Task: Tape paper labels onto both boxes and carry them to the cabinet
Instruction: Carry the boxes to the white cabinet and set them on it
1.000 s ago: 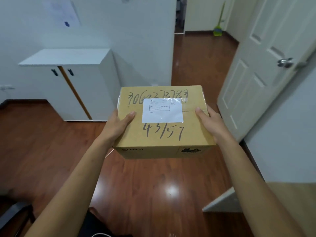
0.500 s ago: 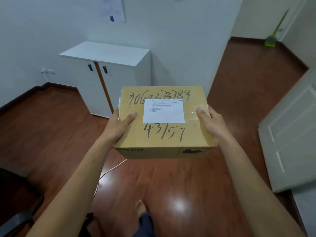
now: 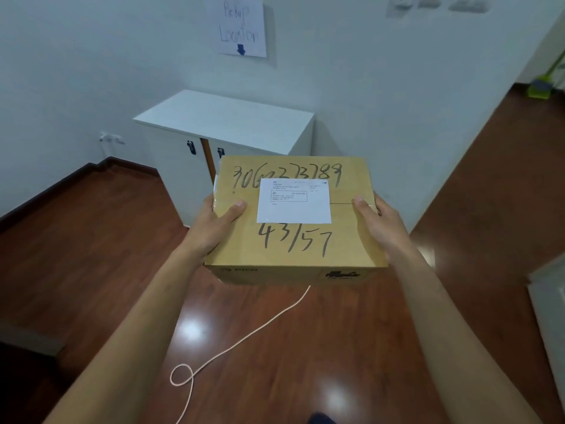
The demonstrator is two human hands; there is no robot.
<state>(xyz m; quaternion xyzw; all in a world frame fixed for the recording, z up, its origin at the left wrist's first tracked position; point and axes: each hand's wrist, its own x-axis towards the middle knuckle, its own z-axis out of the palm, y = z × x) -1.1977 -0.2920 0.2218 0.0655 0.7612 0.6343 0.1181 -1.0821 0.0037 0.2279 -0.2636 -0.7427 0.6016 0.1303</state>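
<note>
A brown cardboard box [image 3: 293, 249] with handwritten numbers is held in the air in front of me. A white paper label [image 3: 294, 201] is taped on its top. My left hand [image 3: 215, 224] grips the box's left side with the thumb over the top. My right hand [image 3: 382, 223] grips the right side the same way. The white cabinet [image 3: 226, 117] stands against the wall just beyond the box, its top bare. Only one box is in view.
A paper sign [image 3: 241, 26] with a blue arrow hangs on the wall above the cabinet. A thin pale cord [image 3: 244, 341] lies looped on the wooden floor. A white door edge [image 3: 550, 304] is at the right; a green broom [image 3: 542, 84] leans far right.
The view has swung left and closer to the cabinet, which now sits directly behind the box. Both hands keep the same hold on the box.
</note>
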